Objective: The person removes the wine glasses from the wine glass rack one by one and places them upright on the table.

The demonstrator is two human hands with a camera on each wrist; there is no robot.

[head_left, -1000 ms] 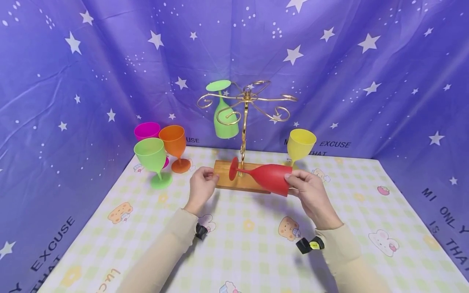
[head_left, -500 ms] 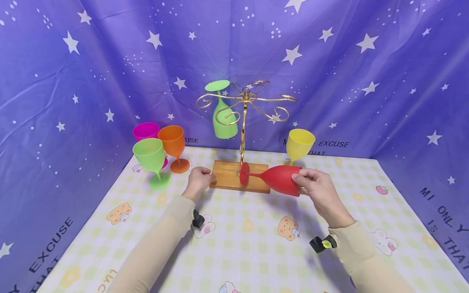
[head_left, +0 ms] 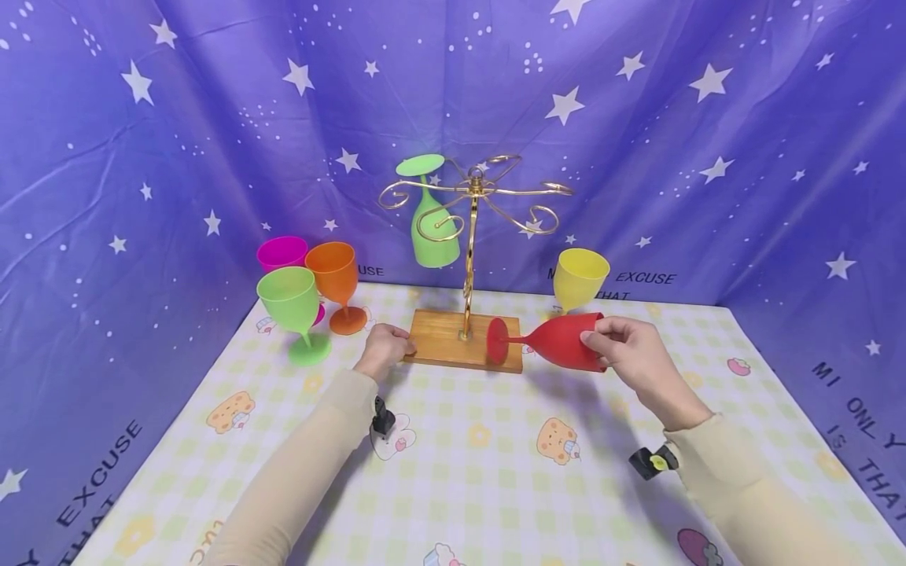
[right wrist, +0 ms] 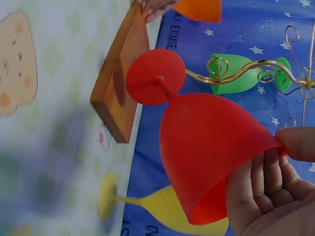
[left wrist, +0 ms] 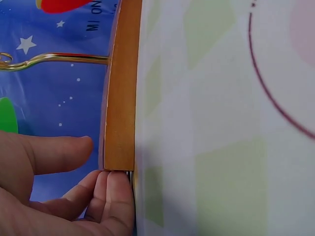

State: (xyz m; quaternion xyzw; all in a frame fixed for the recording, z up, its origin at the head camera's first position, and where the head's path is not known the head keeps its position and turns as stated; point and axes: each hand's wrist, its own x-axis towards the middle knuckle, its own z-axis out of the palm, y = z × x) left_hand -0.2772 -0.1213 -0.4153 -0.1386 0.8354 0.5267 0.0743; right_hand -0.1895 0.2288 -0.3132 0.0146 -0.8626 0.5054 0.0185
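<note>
My right hand (head_left: pixel 640 362) pinches the rim of a red goblet (head_left: pixel 566 342), thumb outside the bowl and fingers inside it. The goblet lies sideways in the air, its foot pointing left over the right end of a wooden base (head_left: pixel 439 334). From that base rises a gold rack (head_left: pixel 470 259) with curled arms. My left hand (head_left: pixel 384 350) is at the base's left end; in the left wrist view its fingertips (left wrist: pixel 115 184) press the end face while the thumb stands apart. A light green goblet (head_left: pixel 435 236) hangs upside down from a rack arm at the left.
Upright at the left stand a green goblet (head_left: pixel 290 299), an orange goblet (head_left: pixel 333 271) and a magenta goblet (head_left: pixel 281 251). A yellow goblet (head_left: pixel 580 275) stands behind the red one. Starry blue cloth (head_left: pixel 453 79) surrounds the checked tablecloth (head_left: pixel 474 472).
My right hand has drawn the red goblet to the right, away from the rack's post. The left hand has shifted slightly left and down and now touches the end of the base.
</note>
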